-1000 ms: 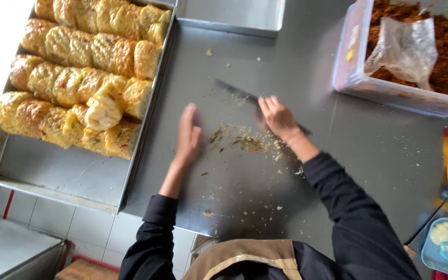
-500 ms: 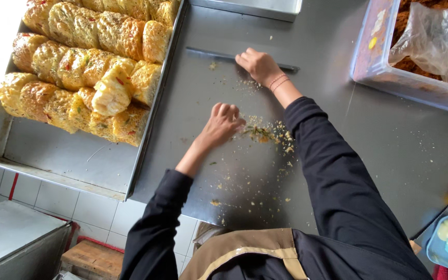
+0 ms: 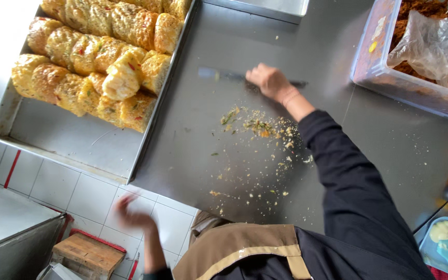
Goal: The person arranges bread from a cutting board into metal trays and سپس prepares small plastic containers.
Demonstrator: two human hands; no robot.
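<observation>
A person's right hand (image 3: pixel 268 82) is closing around a knife (image 3: pixel 224 74) laid flat by scattered crumbs (image 3: pixel 257 127), while the left hand (image 3: pixel 133 215), blurred and empty, is hanging off the counter (image 3: pixel 208 155).

Bright even daylight, blown-out white glare at the upper left corner, soft sheen on the grey steel worktop (image 3: pixel 208 140) around the right hand (image 3: pixel 268 82), faint shadows, left hand (image 3: pixel 133 215) motion-blurred off the table edge, long knife blade (image 3: pixel 219 74) smeared, mild wide-angle bending at edges
</observation>
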